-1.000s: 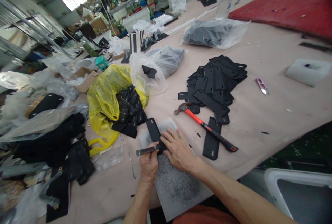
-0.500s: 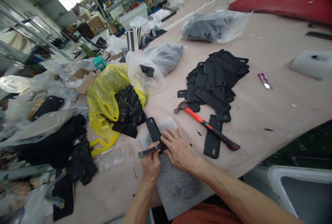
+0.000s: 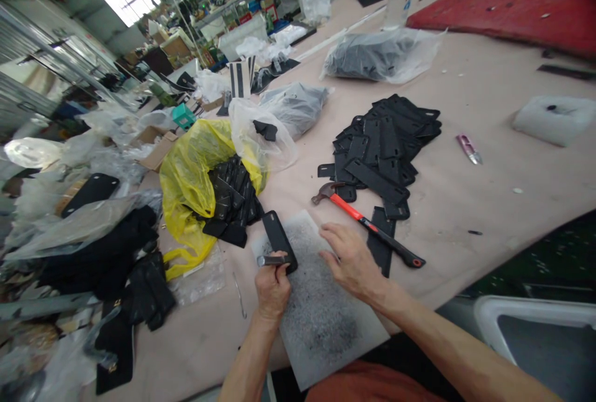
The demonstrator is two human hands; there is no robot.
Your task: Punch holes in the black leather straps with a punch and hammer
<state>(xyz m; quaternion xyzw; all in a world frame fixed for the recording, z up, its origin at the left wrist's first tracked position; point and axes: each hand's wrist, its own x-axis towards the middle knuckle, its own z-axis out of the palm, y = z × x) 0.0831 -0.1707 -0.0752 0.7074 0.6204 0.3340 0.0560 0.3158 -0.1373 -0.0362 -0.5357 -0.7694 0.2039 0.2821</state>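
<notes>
My left hand (image 3: pixel 273 290) is closed around a short metal punch (image 3: pixel 271 260), which lies tilted over the near end of a black strap piece (image 3: pixel 278 234). That piece has a slot near its far end and rests on a grey speckled board (image 3: pixel 321 321). My right hand (image 3: pixel 351 259) is lifted off the piece, fingers apart and holding nothing, above the board's right edge. Close by on the right lies a claw hammer (image 3: pixel 367 223) with a red and black handle, partly over another black piece (image 3: pixel 382 250).
Beyond the hammer is a heap of black pieces (image 3: pixel 379 141). A yellow plastic bag (image 3: pixel 186 172) with more black pieces stands left. Pink thread snips (image 3: pixel 469 149), a filled clear bag (image 3: pixel 382 54) and a thin metal hook (image 3: pixel 239 294) lie on the table.
My right hand has come off the black strap piece and moved right, uncovering it. My left hand keeps the punch, which has tilted slightly. The whole view has shifted a little.
</notes>
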